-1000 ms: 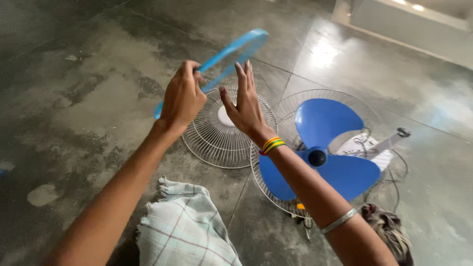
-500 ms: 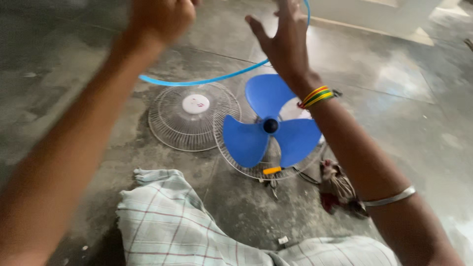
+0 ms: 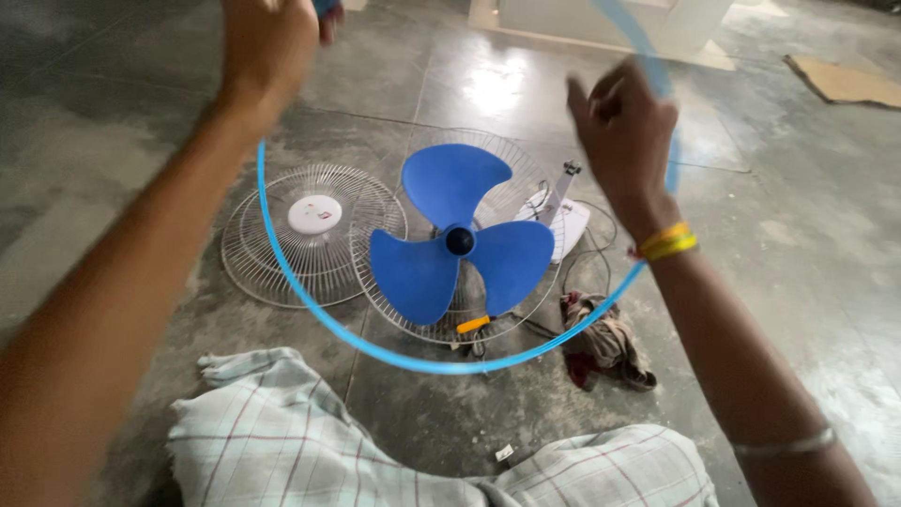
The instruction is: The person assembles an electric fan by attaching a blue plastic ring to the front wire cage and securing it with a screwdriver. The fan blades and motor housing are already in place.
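Fingers of the right hand (image 3: 624, 127) are curling shut around the thin light-blue plastic hoop (image 3: 450, 364), while the left hand (image 3: 267, 42) is gripping its opposite side, fingers closed near the top edge of view. Both hands are holding the hoop above the grey concrete floor (image 3: 807, 282), over the blue three-bladed fan (image 3: 460, 242) lying in its wire guard, beside the detached round wire grille (image 3: 310, 235).

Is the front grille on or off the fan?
Off. The front grille lies flat on the floor beside the fan; blue blades are exposed.
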